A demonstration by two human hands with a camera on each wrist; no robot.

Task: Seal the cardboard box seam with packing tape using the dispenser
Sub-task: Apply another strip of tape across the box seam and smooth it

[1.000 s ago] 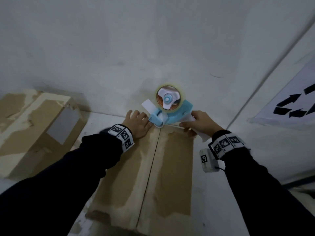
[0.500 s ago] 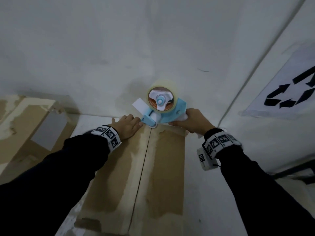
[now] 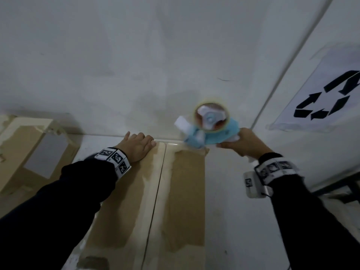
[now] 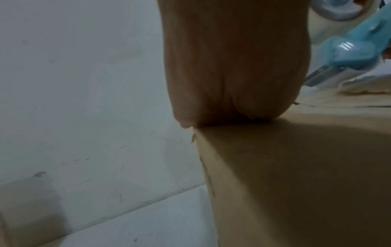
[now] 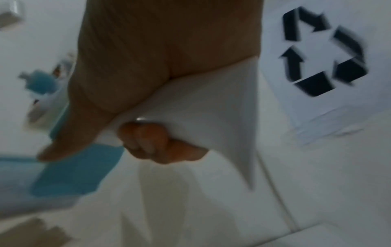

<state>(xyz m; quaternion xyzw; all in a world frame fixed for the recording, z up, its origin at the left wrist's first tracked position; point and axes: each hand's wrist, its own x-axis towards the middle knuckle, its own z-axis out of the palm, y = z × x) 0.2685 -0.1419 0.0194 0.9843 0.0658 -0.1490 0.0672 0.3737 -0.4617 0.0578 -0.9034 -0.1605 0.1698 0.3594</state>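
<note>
Brown cardboard box (image 3: pixel 181 191) with a central seam (image 3: pixel 155 191) is being pressed flat at its far edge by the open left hand (image 3: pixel 136 147); the blue plastic tape dispenser (image 3: pixel 210 131) is being gripped by the right hand (image 3: pixel 243 141) beyond the far right corner.

A white bench (image 3: pixel 224 221) is seen below, set into a corner of white walls. A cardboard box (image 3: pixel 185 191) lies directly on it, its closed top flaps meeting in a seam (image 3: pixel 155 199) that runs away toward the far wall. A second cardboard box (image 3: pixel 29 152) is set well to the left, apart from the first; whether it rests on the same bench cannot be told.
</note>
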